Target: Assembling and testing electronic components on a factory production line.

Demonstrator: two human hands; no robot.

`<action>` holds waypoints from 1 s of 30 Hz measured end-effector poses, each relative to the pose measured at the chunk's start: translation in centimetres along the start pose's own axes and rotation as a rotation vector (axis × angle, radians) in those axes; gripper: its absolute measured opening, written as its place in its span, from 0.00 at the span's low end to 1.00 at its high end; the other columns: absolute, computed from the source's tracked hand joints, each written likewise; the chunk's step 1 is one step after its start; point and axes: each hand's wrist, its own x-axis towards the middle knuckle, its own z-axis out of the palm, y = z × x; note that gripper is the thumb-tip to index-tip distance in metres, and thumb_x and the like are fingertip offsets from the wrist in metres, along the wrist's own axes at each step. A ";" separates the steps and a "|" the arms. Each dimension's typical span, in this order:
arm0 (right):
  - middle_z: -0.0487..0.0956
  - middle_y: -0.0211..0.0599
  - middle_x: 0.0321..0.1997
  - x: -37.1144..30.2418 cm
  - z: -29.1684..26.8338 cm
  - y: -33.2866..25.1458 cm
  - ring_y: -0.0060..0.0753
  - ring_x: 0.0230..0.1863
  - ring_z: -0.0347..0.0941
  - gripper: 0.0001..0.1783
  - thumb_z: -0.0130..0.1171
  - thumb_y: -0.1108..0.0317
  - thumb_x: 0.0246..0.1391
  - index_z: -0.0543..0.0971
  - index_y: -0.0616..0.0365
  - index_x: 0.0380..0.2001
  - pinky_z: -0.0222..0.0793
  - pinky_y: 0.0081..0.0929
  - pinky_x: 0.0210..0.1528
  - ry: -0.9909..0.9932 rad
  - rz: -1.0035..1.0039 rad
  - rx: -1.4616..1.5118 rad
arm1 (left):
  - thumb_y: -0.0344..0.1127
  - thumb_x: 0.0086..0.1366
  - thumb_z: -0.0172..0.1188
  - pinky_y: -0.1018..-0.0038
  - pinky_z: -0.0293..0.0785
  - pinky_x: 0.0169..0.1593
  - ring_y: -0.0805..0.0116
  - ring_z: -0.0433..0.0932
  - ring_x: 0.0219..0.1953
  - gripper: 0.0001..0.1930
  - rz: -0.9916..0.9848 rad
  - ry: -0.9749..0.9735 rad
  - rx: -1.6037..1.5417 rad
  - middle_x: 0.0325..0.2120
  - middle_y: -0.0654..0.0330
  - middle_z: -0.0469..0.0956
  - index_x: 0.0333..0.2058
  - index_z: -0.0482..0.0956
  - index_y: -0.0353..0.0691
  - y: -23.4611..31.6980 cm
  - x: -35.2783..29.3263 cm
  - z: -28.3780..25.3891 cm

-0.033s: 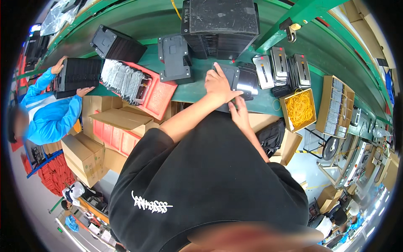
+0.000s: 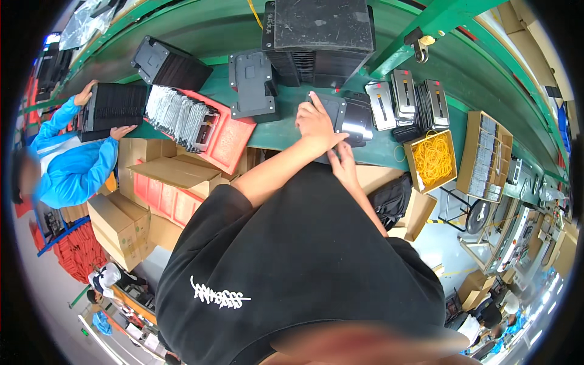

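My left hand [image 2: 315,126] lies over the left end of a black fixture plate [image 2: 336,108] on the green bench. Its index finger reaches toward the far edge and its thumb toward the near edge, gripping the plate. A glossy dark plate [image 2: 359,119] adjoins the right of it and reflects light. Just below that thumb, my right hand [image 2: 345,165] is at the plate's near edge, fingers bent together. What its fingertips hold, if anything, is hidden. Right of the plates stand several silver-faced flat units [image 2: 404,97] and a carton of yellow rubber bands [image 2: 434,159].
Tall black fixture stacks [image 2: 322,27] rise at the back beside a green post [image 2: 420,27]. Left are a black block [image 2: 252,85] and a red tray [image 2: 234,137] with silver-wrapped pieces [image 2: 176,118]. A co-worker in a blue jacket [image 2: 79,176] holds a black stack [image 2: 115,111]. A divided carton [image 2: 485,155] sits right.
My right hand has shifted slightly left and its fingers have drawn closer together. My left hand keeps its place on the plate.
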 end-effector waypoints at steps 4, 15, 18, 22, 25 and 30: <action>0.73 0.58 0.57 -0.7 0.7 1.2 0.49 0.60 0.68 0.29 0.52 0.61 0.64 0.68 0.70 0.62 0.60 0.37 0.65 -0.025 0.110 -0.087 | 0.74 0.49 0.63 0.57 0.70 0.60 0.34 0.70 0.57 0.69 -0.117 -0.072 0.253 0.57 0.28 0.64 0.69 0.40 0.20 0.7 0.4 0.3; 0.82 0.42 0.30 3.3 -0.7 -5.7 0.48 0.31 0.80 0.50 0.56 0.44 0.59 0.51 0.68 0.71 0.73 0.33 0.38 0.038 0.008 -0.437 | 0.78 0.53 0.56 0.56 0.68 0.63 0.32 0.70 0.60 0.65 0.024 0.017 -0.174 0.56 0.24 0.65 0.70 0.48 0.24 -8.8 -6.6 -11.1; 0.82 0.40 0.26 5.5 1.5 -9.3 0.42 0.26 0.79 0.56 0.57 0.38 0.55 0.48 0.66 0.73 0.70 0.34 0.30 -0.092 0.111 -0.913 | 0.83 0.47 0.57 0.57 0.72 0.59 0.36 0.74 0.57 0.69 -0.177 0.276 0.191 0.53 0.26 0.69 0.69 0.52 0.24 -10.8 -3.7 -13.5; 0.80 0.36 0.20 7.3 4.5 -11.0 0.34 0.19 0.76 0.60 0.57 0.33 0.51 0.47 0.64 0.74 0.65 0.37 0.21 -0.228 0.228 -1.282 | 0.86 0.42 0.57 0.59 0.77 0.54 0.40 0.78 0.53 0.72 -0.257 0.339 0.278 0.52 0.29 0.71 0.68 0.53 0.24 -13.6 3.4 -13.0; 0.78 0.32 0.16 7.7 4.8 -10.5 0.30 0.15 0.73 0.61 0.57 0.31 0.50 0.47 0.63 0.74 0.61 0.37 0.17 -0.243 0.261 -1.323 | 0.85 0.41 0.58 0.63 0.79 0.50 0.48 0.79 0.49 0.71 -0.281 0.339 0.350 0.51 0.36 0.71 0.67 0.56 0.22 -13.4 5.4 -11.8; 0.79 0.35 0.17 8.4 4.6 -10.3 0.36 0.15 0.74 0.61 0.55 0.32 0.50 0.47 0.64 0.74 0.63 0.41 0.17 -0.269 0.268 -1.183 | 0.85 0.42 0.57 0.63 0.79 0.48 0.47 0.78 0.49 0.71 -0.226 0.396 0.413 0.48 0.37 0.72 0.66 0.57 0.21 -12.9 5.4 -11.1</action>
